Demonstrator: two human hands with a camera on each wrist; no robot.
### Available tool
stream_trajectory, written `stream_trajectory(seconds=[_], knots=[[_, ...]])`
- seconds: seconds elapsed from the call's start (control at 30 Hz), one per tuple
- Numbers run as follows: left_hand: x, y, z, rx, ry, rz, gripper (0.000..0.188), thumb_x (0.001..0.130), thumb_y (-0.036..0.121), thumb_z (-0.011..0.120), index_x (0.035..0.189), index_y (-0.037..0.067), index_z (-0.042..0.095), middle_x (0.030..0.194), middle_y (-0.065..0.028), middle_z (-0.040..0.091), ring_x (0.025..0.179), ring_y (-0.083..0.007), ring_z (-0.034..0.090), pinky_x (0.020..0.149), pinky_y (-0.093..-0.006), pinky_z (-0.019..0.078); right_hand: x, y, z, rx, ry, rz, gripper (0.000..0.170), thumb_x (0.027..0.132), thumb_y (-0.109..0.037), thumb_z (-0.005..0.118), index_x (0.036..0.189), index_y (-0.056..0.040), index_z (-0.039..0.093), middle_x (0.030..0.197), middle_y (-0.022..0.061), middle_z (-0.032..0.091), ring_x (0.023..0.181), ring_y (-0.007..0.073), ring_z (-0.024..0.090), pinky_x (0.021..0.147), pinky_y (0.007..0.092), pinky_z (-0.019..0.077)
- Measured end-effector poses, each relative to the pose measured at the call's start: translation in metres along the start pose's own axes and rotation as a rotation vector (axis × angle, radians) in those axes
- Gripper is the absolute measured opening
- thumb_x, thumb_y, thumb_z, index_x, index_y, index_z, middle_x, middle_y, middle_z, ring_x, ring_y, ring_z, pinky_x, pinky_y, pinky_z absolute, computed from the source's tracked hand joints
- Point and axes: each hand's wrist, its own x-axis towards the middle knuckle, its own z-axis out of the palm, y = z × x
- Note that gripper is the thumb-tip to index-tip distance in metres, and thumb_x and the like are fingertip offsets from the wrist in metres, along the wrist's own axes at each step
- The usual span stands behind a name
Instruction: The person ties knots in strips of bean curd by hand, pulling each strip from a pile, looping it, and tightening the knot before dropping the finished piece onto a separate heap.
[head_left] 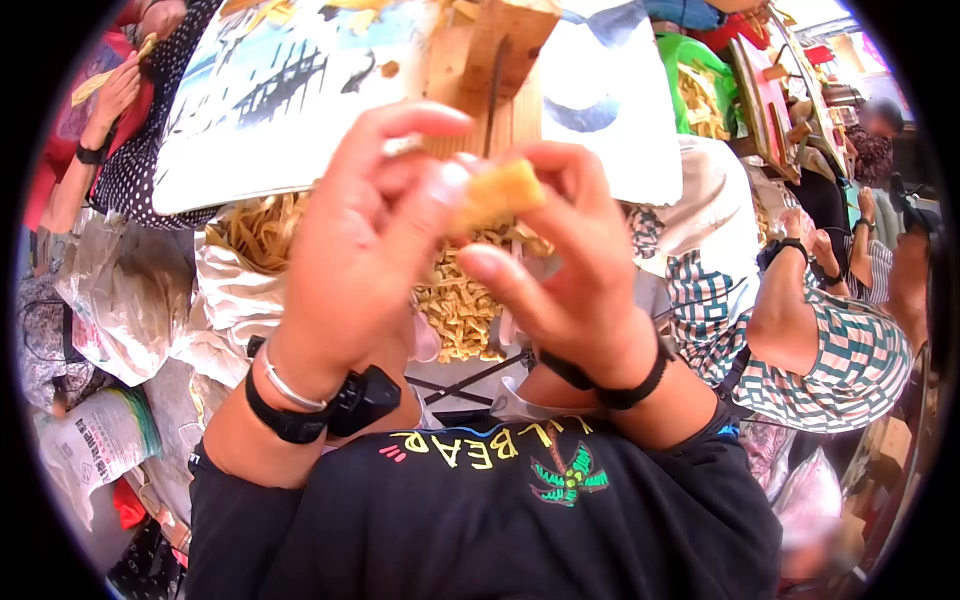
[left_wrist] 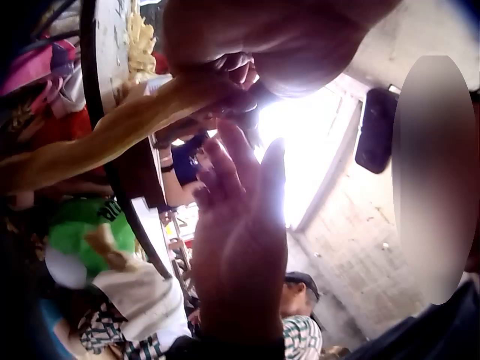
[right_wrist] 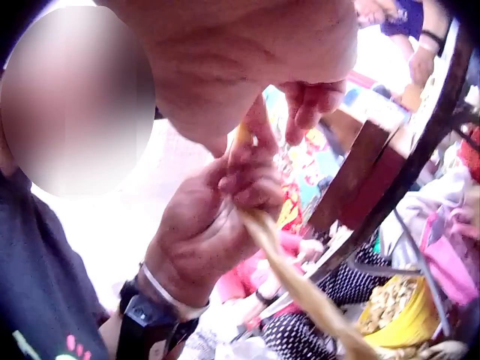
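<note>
A yellowish, flat pliable strip (head_left: 500, 192) is held up in front of the chest. My left hand (head_left: 360, 245) grips it between thumb and fingers. In the left wrist view the long tan tail of the strip (left_wrist: 112, 139) hangs away from that hand; the right wrist view shows the tail of the strip (right_wrist: 300, 289) twisted below the left hand (right_wrist: 217, 206). My right hand (head_left: 575, 255) is at the strip's other end, index finger against it and thumb standing apart. Most of the right fingertips are hidden behind the strip.
A white board (head_left: 300, 110) with a wooden block (head_left: 490, 70) on it stands ahead. Below are a white bag (head_left: 235, 290) of strips and a heap of small twisted yellow pieces (head_left: 455, 315). A green bag (head_left: 680, 80) is at right. Other people sit on both sides.
</note>
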Motion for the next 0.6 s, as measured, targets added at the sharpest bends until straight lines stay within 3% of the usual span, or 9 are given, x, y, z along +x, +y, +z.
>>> stream_trajectory(seconds=[0.1, 0.2, 0.3, 0.33, 0.37, 0.43, 0.5, 0.57, 0.6], knots=[[-0.002, -0.002, 0.008, -0.08, -0.06, -0.178, 0.041, 0.102, 0.029, 0.052, 0.134, 0.004, 0.045, 0.086, -0.0014, 0.062, 0.062, -0.0033, 0.05, 0.053, -0.017, 0.0366, -0.011, -0.013, 0.015, 0.348, -0.007, 0.14, 0.023, 0.09, -0.012, 0.067, 0.109, 0.0006, 0.064, 0.106, 0.0118, 0.055, 0.083, 0.0211, 0.061, 0.065, 0.0273, 0.0502], [-0.006, 0.006, 0.011, -0.135, -0.083, -0.298, 0.052, 0.106, 0.041, 0.035, 0.135, 0.0, 0.046, 0.073, 0.0017, 0.057, 0.053, -0.005, 0.045, 0.047, -0.0185, 0.0308, -0.012, -0.024, 0.015, 0.937, 0.063, 0.361, 0.016, 0.1, -0.008, 0.051, 0.11, 0.0025, 0.059, 0.106, 0.0131, 0.055, 0.083, 0.0208, 0.066, 0.063, 0.0231, 0.0546], [-0.002, 0.011, -0.015, 0.134, -0.248, -0.328, 0.06, 0.105, 0.048, 0.028, 0.124, -0.003, 0.056, 0.061, 0.0047, 0.048, 0.049, -0.0037, 0.039, 0.046, -0.0195, 0.0265, 0.002, -0.02, -0.015, 1.394, 0.188, 0.535, 0.03, 0.108, -0.033, 0.032, 0.107, -0.009, 0.049, 0.068, -0.0043, 0.047, 0.057, 0.0081, 0.049, 0.072, 0.0313, 0.0525], [-0.002, 0.003, -0.019, 0.29, -0.156, -0.212, 0.059, 0.104, 0.048, 0.034, 0.114, -0.003, 0.063, 0.055, 0.007, 0.042, 0.049, -0.0019, 0.034, 0.046, -0.0203, 0.0231, -0.001, 0.004, -0.036, 1.616, 0.068, 0.46, 0.03, 0.108, -0.034, 0.032, 0.104, -0.0095, 0.048, 0.062, -0.0068, 0.034, 0.048, 0.0048, 0.033, 0.054, 0.0221, 0.0443], [-0.004, 0.003, -0.024, 0.377, -0.089, -0.114, 0.057, 0.103, 0.047, 0.037, 0.113, -0.002, 0.063, 0.056, 0.0069, 0.042, 0.049, -0.0021, 0.034, 0.046, -0.0207, 0.0234, 0.002, 0.005, -0.049, 1.347, 0.198, 0.482, 0.027, 0.108, -0.032, 0.034, 0.105, -0.0095, 0.049, 0.061, -0.0062, 0.031, 0.045, 0.0027, 0.028, 0.044, 0.0196, 0.0312], [-0.007, 0.006, -0.027, 0.508, 0.027, 0.123, 0.05, 0.101, 0.043, 0.044, 0.109, -0.002, 0.065, 0.059, 0.0064, 0.045, 0.05, -0.0025, 0.034, 0.048, -0.0216, 0.0254, -0.005, 0.012, -0.063, 0.88, 0.247, 0.591, 0.028, 0.106, -0.035, 0.04, 0.106, -0.0085, 0.051, 0.058, -0.0035, 0.039, 0.044, 0.0076, 0.034, 0.042, 0.0234, 0.0311], [-0.013, 0.013, -0.021, 0.533, -0.045, 0.337, 0.037, 0.096, 0.035, 0.056, 0.104, 0.0, 0.067, 0.063, 0.004, 0.051, 0.052, -0.0044, 0.039, 0.049, -0.0231, 0.0298, -0.019, 0.0, -0.052, 0.246, -0.455, 0.38, 0.034, 0.102, -0.034, 0.047, 0.114, -0.0042, 0.058, 0.073, 0.0031, 0.055, 0.063, 0.0173, 0.053, 0.062, 0.0315, 0.0453], [-0.012, 0.012, -0.006, 0.557, -0.298, 0.5, 0.028, 0.088, 0.027, 0.068, 0.098, 0.001, 0.068, 0.068, -0.0011, 0.056, 0.059, -0.0096, 0.048, 0.052, -0.0255, 0.0367, -0.02, -0.021, -0.023, 0.193, -1.187, 0.247, 0.035, 0.098, -0.032, 0.055, 0.117, -0.0026, 0.062, 0.089, 0.01, 0.066, 0.083, 0.0252, 0.063, 0.077, 0.0382, 0.0511], [-0.009, 0.008, 0.004, 0.599, -0.422, 0.589, 0.026, 0.084, 0.024, 0.074, 0.096, 0.001, 0.068, 0.07, -0.0043, 0.059, 0.064, -0.0131, 0.054, 0.055, -0.027, 0.041, -0.033, -0.028, -0.007, 0.385, -1.049, 0.07, 0.031, 0.097, -0.028, 0.057, 0.116, -0.0034, 0.062, 0.092, 0.0107, 0.066, 0.084, 0.0252, 0.063, 0.077, 0.0372, 0.051]])
